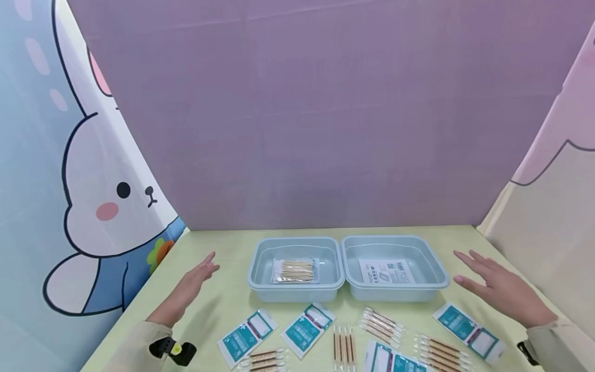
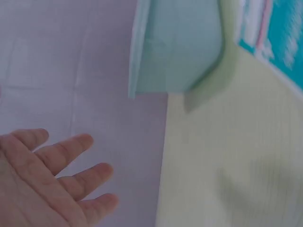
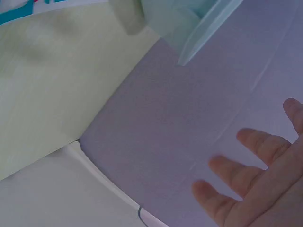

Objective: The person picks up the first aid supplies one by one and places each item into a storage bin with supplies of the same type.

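My left hand (image 1: 189, 288) hovers over the table's left side, fingers straight and spread, nothing held. On the right, my right hand (image 1: 506, 293) is likewise raised with fingers extended and no object in it. Between them two light blue plastic basins stand side by side. The left basin (image 1: 297, 295) contains a clear pack of cotton swabs (image 1: 296, 271); a printed white sheet (image 1: 386, 271) lies in the right basin (image 1: 395, 294). Each wrist view shows spread fingers, with a corner of a basin (image 2: 184, 47) further off. A teal-and-white packet (image 1: 468, 331) lies nearest my right hand.
In front of the basins lie more teal-and-white packets (image 1: 248, 337), one of them left of centre (image 1: 308, 329). Among these are several bundles of brown-stemmed cotton swabs (image 1: 344, 347). A purple panel (image 1: 325, 129) rises behind the pale yellow table (image 1: 223, 243), with printed cloth at both sides.
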`<action>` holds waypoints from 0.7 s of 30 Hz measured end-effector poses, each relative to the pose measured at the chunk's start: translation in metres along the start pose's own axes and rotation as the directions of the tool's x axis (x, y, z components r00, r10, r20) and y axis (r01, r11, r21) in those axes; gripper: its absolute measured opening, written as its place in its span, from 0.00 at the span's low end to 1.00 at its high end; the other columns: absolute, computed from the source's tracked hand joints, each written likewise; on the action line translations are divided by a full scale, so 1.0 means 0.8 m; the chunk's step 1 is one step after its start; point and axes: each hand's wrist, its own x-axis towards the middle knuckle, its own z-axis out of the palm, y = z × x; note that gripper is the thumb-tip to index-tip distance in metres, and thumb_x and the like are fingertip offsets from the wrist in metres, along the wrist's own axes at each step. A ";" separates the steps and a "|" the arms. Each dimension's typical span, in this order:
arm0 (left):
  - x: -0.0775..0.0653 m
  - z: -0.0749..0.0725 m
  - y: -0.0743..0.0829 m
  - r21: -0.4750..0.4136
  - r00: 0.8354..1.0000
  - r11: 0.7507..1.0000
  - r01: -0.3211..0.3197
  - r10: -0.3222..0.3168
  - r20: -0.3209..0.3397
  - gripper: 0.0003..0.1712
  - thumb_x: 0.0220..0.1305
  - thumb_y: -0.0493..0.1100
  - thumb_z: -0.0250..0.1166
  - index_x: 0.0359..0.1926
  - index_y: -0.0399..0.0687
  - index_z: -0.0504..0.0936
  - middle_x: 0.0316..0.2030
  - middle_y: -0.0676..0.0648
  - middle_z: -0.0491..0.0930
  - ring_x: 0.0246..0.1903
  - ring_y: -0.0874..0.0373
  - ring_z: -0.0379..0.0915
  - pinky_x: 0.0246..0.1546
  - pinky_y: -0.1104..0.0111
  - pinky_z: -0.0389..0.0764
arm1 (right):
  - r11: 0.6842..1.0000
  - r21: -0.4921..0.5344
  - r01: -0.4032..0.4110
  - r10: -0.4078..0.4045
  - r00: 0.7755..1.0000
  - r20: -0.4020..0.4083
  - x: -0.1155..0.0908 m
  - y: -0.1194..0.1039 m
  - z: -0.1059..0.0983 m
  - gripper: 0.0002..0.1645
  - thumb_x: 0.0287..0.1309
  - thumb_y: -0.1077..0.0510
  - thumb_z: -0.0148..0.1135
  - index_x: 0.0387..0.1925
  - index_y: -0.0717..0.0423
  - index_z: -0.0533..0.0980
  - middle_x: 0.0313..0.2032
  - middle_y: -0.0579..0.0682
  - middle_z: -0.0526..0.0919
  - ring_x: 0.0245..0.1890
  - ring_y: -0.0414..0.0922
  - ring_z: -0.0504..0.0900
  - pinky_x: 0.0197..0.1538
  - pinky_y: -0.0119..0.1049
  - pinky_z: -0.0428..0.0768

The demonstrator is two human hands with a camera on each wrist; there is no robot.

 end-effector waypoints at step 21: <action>0.018 0.045 -0.004 -0.553 0.988 0.825 0.113 -0.154 -0.028 0.34 0.71 0.41 0.54 0.72 0.36 0.52 0.57 0.31 0.71 0.41 0.49 0.82 0.40 0.63 0.83 | 0.902 0.433 -0.003 -0.124 0.956 0.265 0.003 -0.047 0.031 0.30 0.66 0.56 0.57 0.61 0.73 0.66 0.42 0.57 0.81 0.36 0.41 0.79 0.35 0.33 0.78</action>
